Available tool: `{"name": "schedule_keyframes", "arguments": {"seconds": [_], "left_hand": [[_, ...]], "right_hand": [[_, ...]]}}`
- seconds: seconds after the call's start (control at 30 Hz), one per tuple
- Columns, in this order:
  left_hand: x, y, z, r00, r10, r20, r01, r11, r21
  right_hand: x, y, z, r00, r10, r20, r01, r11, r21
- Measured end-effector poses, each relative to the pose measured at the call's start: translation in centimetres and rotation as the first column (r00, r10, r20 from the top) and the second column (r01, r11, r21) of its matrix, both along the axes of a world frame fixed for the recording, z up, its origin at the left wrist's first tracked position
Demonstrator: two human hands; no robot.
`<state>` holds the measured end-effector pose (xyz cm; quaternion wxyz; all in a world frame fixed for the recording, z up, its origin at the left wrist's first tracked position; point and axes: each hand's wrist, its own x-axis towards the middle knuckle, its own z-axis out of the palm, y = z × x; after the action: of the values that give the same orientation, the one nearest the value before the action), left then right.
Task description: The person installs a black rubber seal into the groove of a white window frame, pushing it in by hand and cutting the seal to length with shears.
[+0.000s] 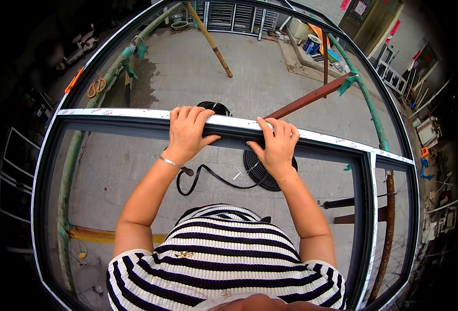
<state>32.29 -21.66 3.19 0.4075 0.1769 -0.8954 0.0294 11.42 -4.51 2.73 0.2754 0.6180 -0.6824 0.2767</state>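
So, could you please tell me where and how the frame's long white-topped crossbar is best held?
Probably midway along the crossbar, from the near side, fingers over the white top and thumbs against the dark near edge, much as the left hand and right hand hold it. It is long, narrow and straight, with open gaps on both sides.

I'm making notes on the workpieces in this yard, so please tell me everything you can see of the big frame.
The big frame has dark profiles faced with white, printed film, and looks like metal. A crossbar and a shorter bar at right divide it; the ground shows through. It appears to lie roughly flat over green poles, its near edge partly hidden. The left hand and right hand grip the crossbar, thumbs on the near side.
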Motion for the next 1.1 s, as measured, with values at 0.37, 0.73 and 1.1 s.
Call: {"name": "schedule_keyframes", "arguments": {"seconds": [0.37, 0.73, 1.1], "left_hand": [[-2.6, 1.7, 0.6, 0.999, -0.051, 0.014, 0.05, 0.998, 0.027], [-4.2, 3.7, -0.1, 0.999, 0.032, -0.024, -0.032, 0.999, -0.02], [-5.9, 4.8, 0.1, 1.0, -0.02, 0.005, 0.02, 1.0, 0.018]], "right_hand": [[1.3, -2.1, -0.4, 0.995, 0.031, 0.092, -0.023, 0.996, -0.09], [-1.2, -0.1, 0.3, 0.996, 0.088, 0.007, -0.088, 0.996, 0.01], [-2.5, 0.0, -0.5, 0.994, 0.107, -0.002, -0.107, 0.992, -0.06]]}}
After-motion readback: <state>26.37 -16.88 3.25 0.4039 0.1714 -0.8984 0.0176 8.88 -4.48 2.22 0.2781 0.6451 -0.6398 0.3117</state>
